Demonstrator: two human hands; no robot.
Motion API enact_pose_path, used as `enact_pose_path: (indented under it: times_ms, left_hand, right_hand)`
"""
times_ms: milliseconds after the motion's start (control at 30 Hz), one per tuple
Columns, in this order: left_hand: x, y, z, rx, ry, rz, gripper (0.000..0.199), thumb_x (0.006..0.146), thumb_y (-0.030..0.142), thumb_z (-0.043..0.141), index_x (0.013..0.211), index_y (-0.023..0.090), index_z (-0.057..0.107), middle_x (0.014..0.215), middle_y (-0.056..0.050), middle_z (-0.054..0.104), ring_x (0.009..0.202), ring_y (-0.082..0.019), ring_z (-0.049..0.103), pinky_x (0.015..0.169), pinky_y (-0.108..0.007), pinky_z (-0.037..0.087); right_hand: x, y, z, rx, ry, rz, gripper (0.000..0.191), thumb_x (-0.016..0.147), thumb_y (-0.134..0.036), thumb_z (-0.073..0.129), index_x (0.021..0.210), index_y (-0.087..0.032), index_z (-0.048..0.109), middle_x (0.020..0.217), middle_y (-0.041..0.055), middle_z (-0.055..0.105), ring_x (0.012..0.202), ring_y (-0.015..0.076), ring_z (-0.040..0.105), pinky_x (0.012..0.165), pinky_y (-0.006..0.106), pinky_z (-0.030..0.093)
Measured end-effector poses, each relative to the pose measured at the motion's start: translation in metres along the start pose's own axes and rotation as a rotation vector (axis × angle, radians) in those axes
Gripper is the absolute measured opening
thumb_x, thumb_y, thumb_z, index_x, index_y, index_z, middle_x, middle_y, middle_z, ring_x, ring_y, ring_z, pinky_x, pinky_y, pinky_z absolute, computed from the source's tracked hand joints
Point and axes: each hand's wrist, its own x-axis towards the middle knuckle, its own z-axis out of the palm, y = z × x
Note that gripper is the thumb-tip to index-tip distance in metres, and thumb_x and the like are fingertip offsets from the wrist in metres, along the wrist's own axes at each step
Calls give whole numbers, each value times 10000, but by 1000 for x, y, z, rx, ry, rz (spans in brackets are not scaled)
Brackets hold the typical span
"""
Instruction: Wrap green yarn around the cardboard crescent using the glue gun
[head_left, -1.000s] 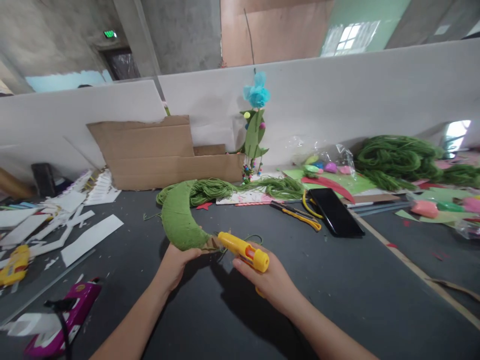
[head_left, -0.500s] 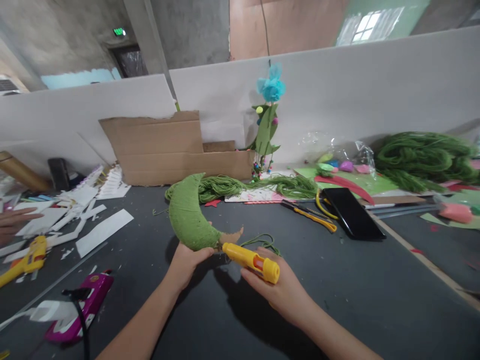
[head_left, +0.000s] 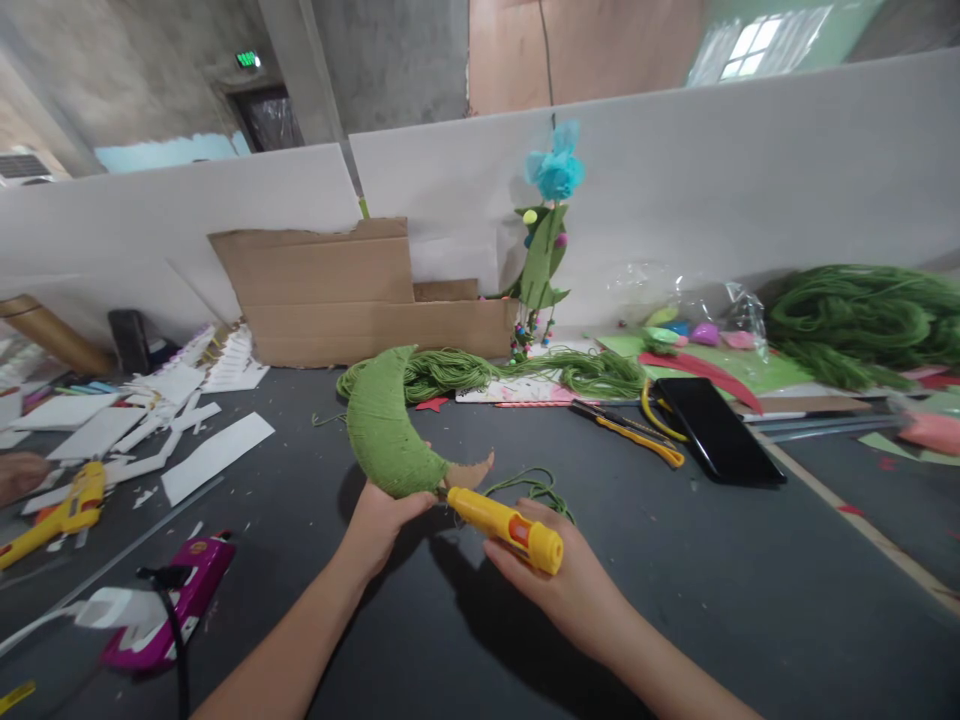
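My left hand (head_left: 386,520) grips the lower edge of a crescent shape (head_left: 386,430) wound in green yarn. Its right tip is bare brown cardboard (head_left: 471,474). In my right hand (head_left: 559,560) is a yellow glue gun (head_left: 506,527), its nozzle at the crescent near where the yarn wrapping ends. A loose green strand (head_left: 536,487) lies on the dark table just beyond my right hand.
Behind stand brown cardboard (head_left: 322,300) and a blue flower ornament (head_left: 556,175). Green yarn (head_left: 450,372), a cutter (head_left: 637,437) and a black phone (head_left: 716,430) lie ahead. Leftward are paper strips (head_left: 217,458), another glue gun (head_left: 75,505), a purple power strip (head_left: 191,600) and another person's hand (head_left: 19,475).
The view has shifted slightly, moving the scene a little rightward. The other person's hand at the left has drawn back toward the frame edge. My hands keep the same holds.
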Motion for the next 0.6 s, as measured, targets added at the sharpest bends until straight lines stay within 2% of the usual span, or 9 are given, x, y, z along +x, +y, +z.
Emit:
enact_pose_path:
  times_ms: [200,333,500,600]
  left_hand:
    - [1,-2,-1,-2,6,0,521,549,109,682,1061,139,588,838,-43,692,917,-245,597,855,-340,430]
    - [1,-2,-1,-9,17,-4,522,533,105,699,1044,142,597,898,-55,687,893,-229,603,845,-337,438]
    - [0,0,0,-24,19,-6,551,522,95,697,1062,100,585,840,-71,694,888,-242,609,844,-347,435]
    - [0,1,0,-29,23,-3,546,527,93,697,1060,90,579,879,-76,691,880,-234,606,839,-340,439]
  right_hand:
    - [2,-4,-1,-78,-51,1,264,806,-271,484,567,-197,400,573,-16,457,560,120,459,575,242,401]
    - [2,-4,-1,-20,-36,54,245,794,-287,483,584,-199,392,583,-22,438,551,115,452,536,225,379]
    - [2,-3,0,16,-62,81,267,791,-339,475,575,-193,415,599,-15,438,544,119,451,529,233,378]
    - [1,-2,1,58,-35,129,253,774,-334,492,581,-200,398,586,-26,428,513,109,431,503,229,364]
